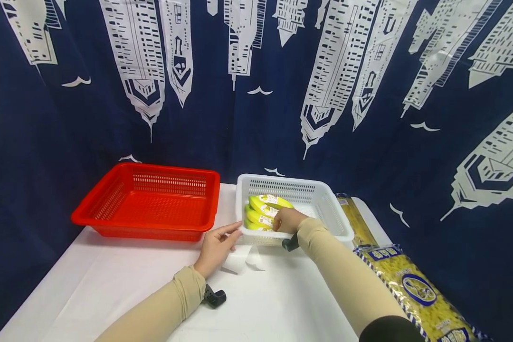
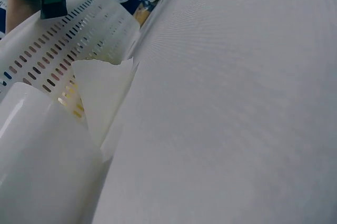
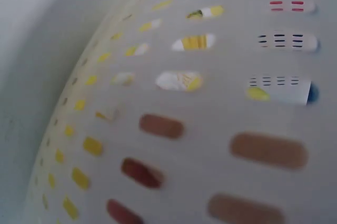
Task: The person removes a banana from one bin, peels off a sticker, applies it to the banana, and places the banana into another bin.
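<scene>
In the head view, several yellow-green banana-shaped packs (image 1: 262,209) with white labels lie side by side at the left of the white slotted basket (image 1: 325,199). My right hand (image 1: 288,221) reaches over the front rim, its curled fingers at the right end of the packs; the exact grip is partly hidden. Through the basket's slots, the right wrist view shows parts of those fingers (image 3: 160,125) and yellow patches. My left hand (image 1: 215,247) is at the basket's front left corner, fingers fairly straight, fingertips at the rim. White curled paper (image 2: 47,155) stands before the basket.
A red slotted basket (image 1: 154,230) stands to the left on the white table (image 1: 282,304). On the right lie a clear bag of yellow pasta (image 1: 419,289) and another yellow packet (image 1: 355,218) behind it. A dark blue curtain (image 1: 222,133) with white building prints hangs at the back.
</scene>
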A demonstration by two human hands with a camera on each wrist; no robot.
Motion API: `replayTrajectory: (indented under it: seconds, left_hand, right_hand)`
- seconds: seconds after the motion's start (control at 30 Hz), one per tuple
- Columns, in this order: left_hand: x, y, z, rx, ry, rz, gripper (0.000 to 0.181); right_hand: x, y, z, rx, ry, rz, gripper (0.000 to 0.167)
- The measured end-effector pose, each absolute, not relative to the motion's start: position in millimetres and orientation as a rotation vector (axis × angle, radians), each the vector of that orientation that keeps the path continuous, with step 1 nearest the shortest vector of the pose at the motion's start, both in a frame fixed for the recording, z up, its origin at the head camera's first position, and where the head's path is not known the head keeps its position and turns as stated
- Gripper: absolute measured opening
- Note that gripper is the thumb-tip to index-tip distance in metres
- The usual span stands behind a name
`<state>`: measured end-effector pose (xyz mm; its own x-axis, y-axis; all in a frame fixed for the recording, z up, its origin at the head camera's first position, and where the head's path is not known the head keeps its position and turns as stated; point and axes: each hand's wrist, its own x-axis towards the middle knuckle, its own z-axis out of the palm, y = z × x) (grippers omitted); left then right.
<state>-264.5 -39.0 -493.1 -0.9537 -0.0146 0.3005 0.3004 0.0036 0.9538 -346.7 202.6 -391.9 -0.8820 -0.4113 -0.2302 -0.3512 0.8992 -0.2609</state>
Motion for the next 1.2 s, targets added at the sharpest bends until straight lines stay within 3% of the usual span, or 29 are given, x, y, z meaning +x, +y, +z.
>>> replayTrajectory:
  seconds: [0.43,0.6,0.83,1.0,1.2]
  left_hand:
    - [-262.6,-41.4,-491.1,-0.335,-2.102,-1.976,0.033]
    - [-260.6,-48.4,-490.9,-0.397,-2.05,-1.856,0.032]
    - [-253.9,-60.1,-478.4,-0.417,-1.931,-1.741,0.018]
    - [-233.0,-79.6,-454.4,-0.486,-1.888,-1.603,0.011]
    - [-209.6,-115.7,-437.2,-0.626,-1.814,-1.21,0.015]
  right_hand:
    - [-342.8,208.3,-384.2,-0.696,2.846,-0.522,0.011]
    - [-322.0,193.6,-382.0,-0.71,2.952,-0.894,0.02]
    - [-282.3,172.7,-403.6,-0.681,3.177,-1.663,0.016]
    - [-257.7,169.6,-426.5,-0.959,3.378,-2.038,0.012]
    - [-237.0,174.8,-432.0,-1.422,3.636,-1.866,0.008]
